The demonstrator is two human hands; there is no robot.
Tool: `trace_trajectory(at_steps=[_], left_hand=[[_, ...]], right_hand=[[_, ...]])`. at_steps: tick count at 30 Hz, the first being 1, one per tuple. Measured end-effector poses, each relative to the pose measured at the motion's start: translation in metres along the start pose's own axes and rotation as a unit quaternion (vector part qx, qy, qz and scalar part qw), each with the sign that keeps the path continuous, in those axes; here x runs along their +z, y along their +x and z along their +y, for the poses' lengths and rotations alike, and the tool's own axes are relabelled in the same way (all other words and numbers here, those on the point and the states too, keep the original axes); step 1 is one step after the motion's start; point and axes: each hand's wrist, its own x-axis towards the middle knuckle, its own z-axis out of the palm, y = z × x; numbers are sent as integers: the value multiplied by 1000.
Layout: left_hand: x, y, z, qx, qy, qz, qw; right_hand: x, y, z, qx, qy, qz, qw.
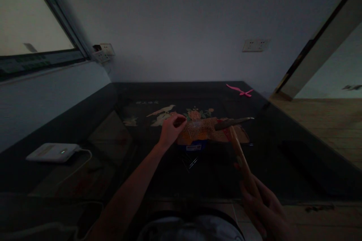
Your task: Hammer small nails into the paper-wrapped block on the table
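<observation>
My right hand (261,203) is wrapped round the wooden handle of a hammer (240,154). Its long dark metal head points to the right, above the table. My left hand (173,130) has thumb and forefinger curled together in a pinch; whatever they hold is too small and dark to make out. Just right of those fingers lies a brown piece with a perforated-looking pattern (207,126), partly behind the hammer head. Under it shows a blue and orange package (195,143) with a white label. A few thin shiny strips (192,162) appear in front of it.
A white power bank (53,152) with a cable lies at the left of the dark glossy table (226,180). A pink ribbon (240,91) is at the back right. Wall sockets (254,45) sit above the table. A dark flat object (307,163) is at right.
</observation>
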Motion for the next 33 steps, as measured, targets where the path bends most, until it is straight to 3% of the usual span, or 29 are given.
trace_trajectory(at_steps=[14, 19, 23, 27, 33], left_hand=[[4, 0, -8, -7, 5, -2, 1000], [5, -1, -10, -7, 1, -15, 1000], [7, -2, -15, -9, 13, -17, 1000], [10, -2, -19, -31, -7, -11, 999], [9, -2, -14, -40, -9, -3, 999]], right_hand=[[16, -3, -14, 5, 6, 28, 1000], [22, 5, -29, -28, -40, -38, 998], [27, 15, -55, -35, -108, -117, 987], [40, 23, -79, -71, -134, -140, 979], [59, 33, -82, -40, -181, -186, 965]])
